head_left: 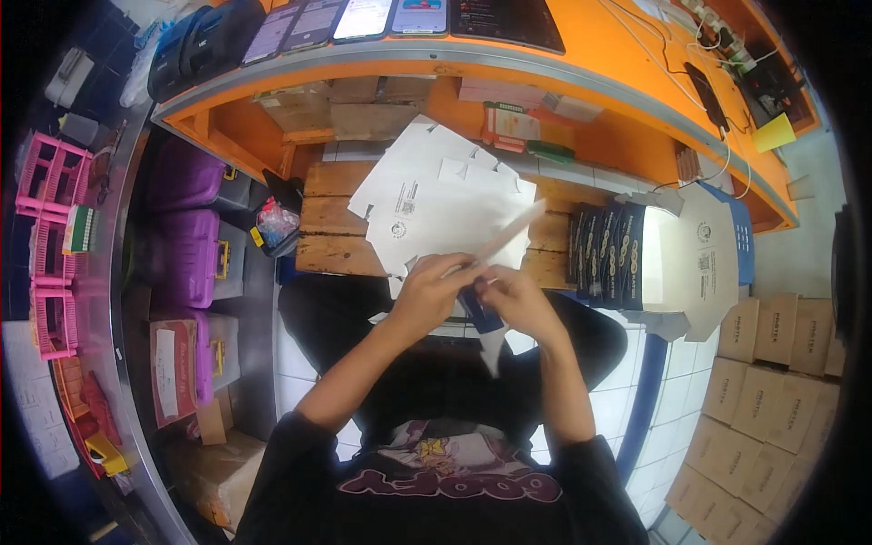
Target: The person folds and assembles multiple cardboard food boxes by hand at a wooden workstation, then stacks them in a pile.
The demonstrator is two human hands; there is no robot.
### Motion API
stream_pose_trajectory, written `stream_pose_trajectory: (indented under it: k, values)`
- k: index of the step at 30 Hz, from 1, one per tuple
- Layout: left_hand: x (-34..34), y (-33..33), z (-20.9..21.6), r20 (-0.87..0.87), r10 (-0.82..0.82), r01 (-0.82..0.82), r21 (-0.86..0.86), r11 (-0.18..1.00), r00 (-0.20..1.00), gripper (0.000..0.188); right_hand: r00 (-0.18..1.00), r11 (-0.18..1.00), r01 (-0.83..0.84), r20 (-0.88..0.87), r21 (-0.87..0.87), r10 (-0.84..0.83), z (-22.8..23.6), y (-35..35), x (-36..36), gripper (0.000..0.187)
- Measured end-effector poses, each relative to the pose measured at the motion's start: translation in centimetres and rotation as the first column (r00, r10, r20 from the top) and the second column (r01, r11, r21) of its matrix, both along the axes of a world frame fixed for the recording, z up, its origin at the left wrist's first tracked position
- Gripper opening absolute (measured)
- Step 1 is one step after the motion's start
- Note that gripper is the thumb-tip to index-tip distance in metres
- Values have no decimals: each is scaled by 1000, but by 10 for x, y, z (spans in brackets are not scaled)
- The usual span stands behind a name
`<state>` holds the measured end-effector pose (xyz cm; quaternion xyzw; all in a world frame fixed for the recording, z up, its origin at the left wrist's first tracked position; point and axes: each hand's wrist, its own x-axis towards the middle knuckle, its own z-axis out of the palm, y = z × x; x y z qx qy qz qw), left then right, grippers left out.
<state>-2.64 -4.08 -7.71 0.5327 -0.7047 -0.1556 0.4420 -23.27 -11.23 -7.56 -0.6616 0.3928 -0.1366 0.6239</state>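
Observation:
Between my hands is a cardboard box blank [482,313], dark blue on one face and white on its flap, seen nearly edge-on and partly bent. My left hand [431,292] grips it with the fingers on its upper part. My right hand [520,302] pinches its near side, close to the left hand. Just beyond lies a spread pile of flat white box blanks [436,195] with printed marks, on a wooden slatted bench [334,218]. To the right stands a row of folded dark blue boxes [604,254], beside an opened box [713,259] with a pale lid.
An orange shelf desk [618,54] carrying several phones [363,18] and a tablet [507,20] spans the far side. Purple-lidded bins [193,259] and a metal counter edge [127,300] are at left. Brown cartons [749,400] are stacked at lower right.

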Motion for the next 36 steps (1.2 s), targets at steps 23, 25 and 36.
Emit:
stream_pose_trajectory:
  k: [23, 25, 36]
  values:
    - [-3, 42, 56, 112, 29, -15, -122, 992, 993, 54, 593, 717, 90, 541, 691, -596, 73, 61, 27, 38]
    - [-4, 42, 57, 128, 45, -28, -133, 991, 991, 53, 579, 686, 136, 504, 715, -640, 72, 65, 28, 37]
    - [-4, 39, 60, 109, 15, -1, -131, 991, 994, 50, 508, 718, 63, 597, 693, -621, 32, 84, 21, 28]
